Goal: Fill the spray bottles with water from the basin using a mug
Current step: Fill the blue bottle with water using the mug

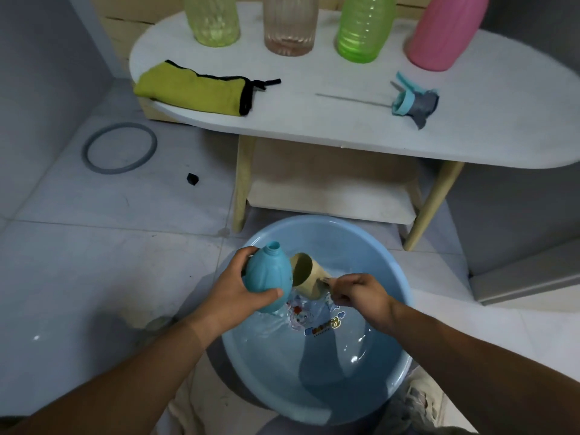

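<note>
Blue spray bottle [266, 277] is sitting in my left hand [232, 290], which is holding it over the left part of the light blue basin [314, 218]. It is leaning slightly, with its open, capless neck pointing up and away from me. My left fingers are wrapping round the bottle's body and the thumb is lying across its near side. My right hand [361, 293] is gripping the handle of the tan mug [306, 277], fingers curled tight on it. The mug is lying tipped on its side just right of the bottle, its mouth facing the bottle; whether the two are touching I cannot tell. Water [329, 356] is rippling in the basin below them.

The basin is standing on the tiled floor, near me, in front of a white oval table [345, 130]. Four bottles are standing along the table's far edge: a yellow-green bottle [213, 23], a clear ribbed bottle [290, 26], a green bottle [364, 32] and a pink bottle [445, 36]. A spray head [414, 102] with its thin tube is lying on the right part, a yellow cloth [194, 89] on the left. A grey ring [122, 124] is lying on the floor to the far left.
</note>
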`<state>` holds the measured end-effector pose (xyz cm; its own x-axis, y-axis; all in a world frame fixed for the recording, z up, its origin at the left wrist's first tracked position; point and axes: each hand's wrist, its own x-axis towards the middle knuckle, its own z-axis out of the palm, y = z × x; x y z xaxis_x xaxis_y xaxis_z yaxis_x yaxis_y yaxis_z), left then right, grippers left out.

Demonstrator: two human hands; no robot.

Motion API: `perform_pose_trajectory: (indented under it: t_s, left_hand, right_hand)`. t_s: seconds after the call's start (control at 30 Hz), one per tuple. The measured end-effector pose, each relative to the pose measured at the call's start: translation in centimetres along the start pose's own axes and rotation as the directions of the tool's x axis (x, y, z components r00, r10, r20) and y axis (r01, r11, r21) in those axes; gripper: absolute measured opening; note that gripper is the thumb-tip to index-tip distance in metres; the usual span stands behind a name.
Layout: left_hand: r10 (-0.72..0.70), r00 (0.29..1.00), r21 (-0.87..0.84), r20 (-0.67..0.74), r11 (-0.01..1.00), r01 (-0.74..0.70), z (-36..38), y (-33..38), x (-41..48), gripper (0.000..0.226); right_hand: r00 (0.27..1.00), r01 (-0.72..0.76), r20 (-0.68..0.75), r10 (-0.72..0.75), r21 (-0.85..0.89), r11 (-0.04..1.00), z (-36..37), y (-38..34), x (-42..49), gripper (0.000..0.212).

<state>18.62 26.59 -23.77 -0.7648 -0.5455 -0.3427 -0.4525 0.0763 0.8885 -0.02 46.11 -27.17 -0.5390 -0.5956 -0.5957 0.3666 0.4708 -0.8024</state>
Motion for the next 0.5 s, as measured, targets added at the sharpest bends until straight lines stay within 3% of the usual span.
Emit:
perform_pose_trajectory:
  t_s: [0.23, 0.5]
  left_hand:
    - [0.041, 0.999, 0.009, -0.028, 0.999, -0.041, 0.1, 1.9, -0.6, 0.081]
    - [0.172, 0.985, -0.052, 0.0, 0.984, -0.172, 1.4, 5.2, -1.2, 0.077]
  right_hand:
    - [0.99, 0.138, -0.018, -0.137, 0.122, 0.983, -2.1, -5.6, -2.0, 0.014]
    - [0.941, 0.339, -0.021, -0.338, 0.009, 0.941, -4.9, -12.4, -8.7, 0.026]
